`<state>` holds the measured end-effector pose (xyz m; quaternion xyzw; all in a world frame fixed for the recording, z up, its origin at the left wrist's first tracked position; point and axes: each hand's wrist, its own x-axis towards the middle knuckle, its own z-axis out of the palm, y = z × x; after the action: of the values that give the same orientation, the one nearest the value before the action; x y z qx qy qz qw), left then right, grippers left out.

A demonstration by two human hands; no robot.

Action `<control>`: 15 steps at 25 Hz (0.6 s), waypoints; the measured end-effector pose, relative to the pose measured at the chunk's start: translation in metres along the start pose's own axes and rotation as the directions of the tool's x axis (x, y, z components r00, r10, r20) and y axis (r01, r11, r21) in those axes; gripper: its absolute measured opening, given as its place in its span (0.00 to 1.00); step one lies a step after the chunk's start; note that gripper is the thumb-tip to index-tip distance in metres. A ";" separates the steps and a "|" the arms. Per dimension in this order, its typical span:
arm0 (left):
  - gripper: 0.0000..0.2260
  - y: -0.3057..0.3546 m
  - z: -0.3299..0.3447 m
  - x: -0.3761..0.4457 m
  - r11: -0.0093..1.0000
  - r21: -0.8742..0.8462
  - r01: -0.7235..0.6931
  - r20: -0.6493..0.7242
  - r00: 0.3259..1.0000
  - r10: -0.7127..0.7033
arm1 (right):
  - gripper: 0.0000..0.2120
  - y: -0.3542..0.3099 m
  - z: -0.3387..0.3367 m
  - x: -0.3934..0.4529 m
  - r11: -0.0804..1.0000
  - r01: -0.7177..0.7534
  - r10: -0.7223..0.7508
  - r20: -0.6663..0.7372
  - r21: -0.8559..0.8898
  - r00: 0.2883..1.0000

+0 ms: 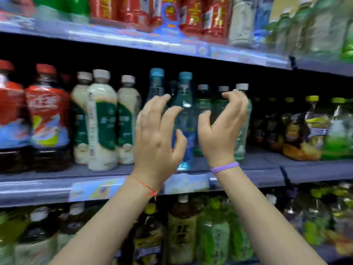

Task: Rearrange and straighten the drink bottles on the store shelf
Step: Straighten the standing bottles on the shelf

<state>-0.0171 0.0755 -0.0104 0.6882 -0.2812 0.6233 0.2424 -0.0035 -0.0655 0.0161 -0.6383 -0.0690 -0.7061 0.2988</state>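
My left hand [158,134] and my right hand [223,129] are raised side by side before the middle shelf [267,165]. Their fingers are loosely curved and hold nothing. Between them stands a clear blue bottle with a teal cap [185,111]; a second teal-capped bottle [156,83] stands behind my left fingers. Green-tinted bottles with grey caps [202,104] stand behind my right hand, and the rightmost of them [242,142] shows past my right wrist. The frame is blurred, so contact with the bottles cannot be judged.
Cream bottles with green labels [101,121] and red-labelled dark drinks [47,115] fill the shelf's left part. Dark tea bottles [271,127] and yellow-capped ones [313,127] stand to the right. The upper shelf [133,41] and lower shelf rows [183,232] are packed too.
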 end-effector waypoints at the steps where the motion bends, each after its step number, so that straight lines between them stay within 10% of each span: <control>1: 0.16 0.019 0.020 0.003 1.000 0.008 -0.022 0.029 0.999 0.022 | 0.25 0.024 -0.011 0.012 0.998 -0.060 0.060 0.019 -0.024 0.998; 6: 0.23 0.081 0.102 0.015 0.975 -0.145 0.170 0.290 0.949 -0.123 | 0.39 0.117 -0.039 0.039 0.820 -0.569 0.535 0.451 -0.071 0.715; 11: 0.29 0.098 0.141 0.025 0.718 -0.163 0.676 0.347 0.721 -0.600 | 0.21 0.154 -0.058 0.040 0.820 -0.572 0.469 0.550 0.021 0.692; 15: 0.28 0.104 0.154 0.033 0.616 -0.150 0.774 0.335 0.626 -0.705 | 0.21 0.162 -0.065 0.044 0.800 -0.591 0.379 0.680 0.099 0.628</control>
<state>0.0243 -0.1077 0.0040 0.7715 -0.0824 0.3307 0.5372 0.0233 -0.2432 0.0005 -0.7741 -0.0986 -0.3213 0.5365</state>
